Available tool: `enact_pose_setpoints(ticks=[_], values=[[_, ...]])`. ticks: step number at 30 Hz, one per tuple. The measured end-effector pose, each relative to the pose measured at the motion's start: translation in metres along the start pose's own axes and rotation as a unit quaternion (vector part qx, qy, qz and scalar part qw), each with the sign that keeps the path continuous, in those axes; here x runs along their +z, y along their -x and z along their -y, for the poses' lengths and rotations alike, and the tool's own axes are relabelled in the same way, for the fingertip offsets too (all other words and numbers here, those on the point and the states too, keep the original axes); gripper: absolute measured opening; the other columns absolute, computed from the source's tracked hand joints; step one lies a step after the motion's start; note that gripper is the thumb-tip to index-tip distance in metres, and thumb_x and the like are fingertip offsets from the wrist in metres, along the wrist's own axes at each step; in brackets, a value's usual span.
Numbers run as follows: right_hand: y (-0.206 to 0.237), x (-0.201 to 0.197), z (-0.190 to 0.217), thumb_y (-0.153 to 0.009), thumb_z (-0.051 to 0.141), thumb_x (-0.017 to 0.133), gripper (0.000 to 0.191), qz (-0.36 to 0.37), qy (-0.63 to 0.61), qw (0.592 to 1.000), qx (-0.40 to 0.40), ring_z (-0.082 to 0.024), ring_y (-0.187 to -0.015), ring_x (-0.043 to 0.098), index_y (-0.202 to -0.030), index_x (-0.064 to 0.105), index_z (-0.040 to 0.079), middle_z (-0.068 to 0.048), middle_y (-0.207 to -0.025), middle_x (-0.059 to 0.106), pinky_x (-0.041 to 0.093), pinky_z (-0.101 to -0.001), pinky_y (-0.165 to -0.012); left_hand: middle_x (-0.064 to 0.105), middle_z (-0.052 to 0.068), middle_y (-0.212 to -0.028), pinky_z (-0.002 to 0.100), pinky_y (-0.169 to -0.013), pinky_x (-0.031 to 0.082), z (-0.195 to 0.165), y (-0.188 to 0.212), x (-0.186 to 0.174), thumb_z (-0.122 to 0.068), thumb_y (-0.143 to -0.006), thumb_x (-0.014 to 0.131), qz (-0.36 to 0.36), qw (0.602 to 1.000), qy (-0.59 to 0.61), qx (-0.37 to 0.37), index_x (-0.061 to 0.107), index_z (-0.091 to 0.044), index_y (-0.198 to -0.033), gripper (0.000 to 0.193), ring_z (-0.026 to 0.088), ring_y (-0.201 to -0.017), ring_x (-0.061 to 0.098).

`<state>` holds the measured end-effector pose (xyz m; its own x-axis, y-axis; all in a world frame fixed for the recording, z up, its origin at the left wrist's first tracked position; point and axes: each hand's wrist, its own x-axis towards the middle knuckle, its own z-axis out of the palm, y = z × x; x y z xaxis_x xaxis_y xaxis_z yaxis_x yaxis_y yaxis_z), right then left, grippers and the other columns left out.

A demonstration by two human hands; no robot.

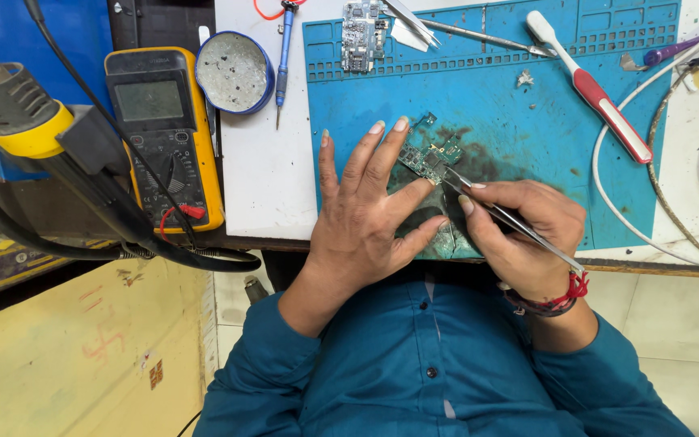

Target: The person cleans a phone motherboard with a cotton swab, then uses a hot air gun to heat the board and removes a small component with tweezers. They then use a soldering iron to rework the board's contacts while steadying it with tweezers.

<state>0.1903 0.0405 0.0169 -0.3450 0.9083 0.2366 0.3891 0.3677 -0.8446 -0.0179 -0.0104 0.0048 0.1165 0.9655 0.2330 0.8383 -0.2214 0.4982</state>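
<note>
A small green circuit board (430,157) lies on the blue work mat (527,97). My left hand (366,210) rests flat on the mat with fingers spread, its fingertips pressing on the board's left edge. My right hand (519,231) pinches metal tweezers (499,214), whose tips touch the board's lower right corner. The mat under the board is stained dark.
A yellow multimeter (163,133) and a hot-air gun nozzle (22,113) sit at the left. A round blue tin (235,71), a screwdriver (283,57), a second circuit board (363,34), a toothbrush (592,89), spare tweezers (479,34) and white cables (673,162) lie around the mat.
</note>
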Motion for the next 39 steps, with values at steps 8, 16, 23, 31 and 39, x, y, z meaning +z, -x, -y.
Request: enact_pose_setpoints(ticks=[8,16,23,31,39], values=[[-0.0003,0.0005,-0.0005,-0.09,-0.003,0.08,0.017,-0.002,0.0,1.0,0.0,-0.015,-0.07,0.069,-0.105,0.074,-0.001,-0.012,-0.093,0.074,0.05,-0.024,-0.064,0.035,0.015,-0.165,0.064,-0.13,0.003,0.0,-0.0002,0.0006,-0.052,-0.09,0.081,0.0,1.0,0.004,-0.003,0.075,-0.022,-0.114,0.04,0.032,-0.155,0.027],[0.0024,0.0019,-0.0002,-0.092,-0.002,0.08,0.016,-0.019,-0.008,1.0,0.02,-0.015,-0.074,0.071,-0.107,0.074,-0.002,-0.012,-0.096,0.075,0.053,-0.0236,-0.066,0.035,0.015,-0.165,0.064,-0.129,0.003,-0.0001,-0.0006,-0.0004,-0.052,-0.09,0.081,0.0,1.0,0.003,-0.003,0.075,-0.021,-0.115,0.04,0.032,-0.155,0.028],[0.0014,0.0018,-0.0004,-0.092,-0.003,0.079,0.015,-0.015,-0.005,1.0,0.012,-0.013,-0.073,0.07,-0.106,0.074,-0.002,-0.012,-0.093,0.075,0.052,-0.0229,-0.065,0.034,0.016,-0.165,0.064,-0.129,0.003,-0.0001,-0.0009,-0.0008,-0.051,-0.09,0.081,0.001,1.0,0.006,-0.003,0.075,-0.021,-0.116,0.04,0.032,-0.155,0.028],[0.0011,0.0019,-0.0002,-0.091,-0.003,0.08,0.015,-0.014,0.001,1.0,0.014,-0.014,-0.072,0.07,-0.105,0.075,-0.002,-0.012,-0.095,0.075,0.051,-0.0231,-0.065,0.034,0.016,-0.165,0.064,-0.129,0.004,-0.0003,-0.0009,-0.0009,-0.051,-0.09,0.081,0.0,1.0,0.006,-0.004,0.075,-0.021,-0.115,0.039,0.033,-0.155,0.028],[0.0012,0.0012,0.0002,-0.091,-0.003,0.08,0.015,-0.016,0.003,1.0,0.015,-0.013,-0.072,0.069,-0.104,0.074,-0.001,-0.011,-0.091,0.074,0.051,-0.0229,-0.065,0.034,0.015,-0.165,0.065,-0.129,0.004,-0.0007,-0.0016,-0.0015,-0.05,-0.089,0.081,0.003,1.0,0.009,-0.007,0.075,-0.021,-0.114,0.039,0.033,-0.155,0.028]])
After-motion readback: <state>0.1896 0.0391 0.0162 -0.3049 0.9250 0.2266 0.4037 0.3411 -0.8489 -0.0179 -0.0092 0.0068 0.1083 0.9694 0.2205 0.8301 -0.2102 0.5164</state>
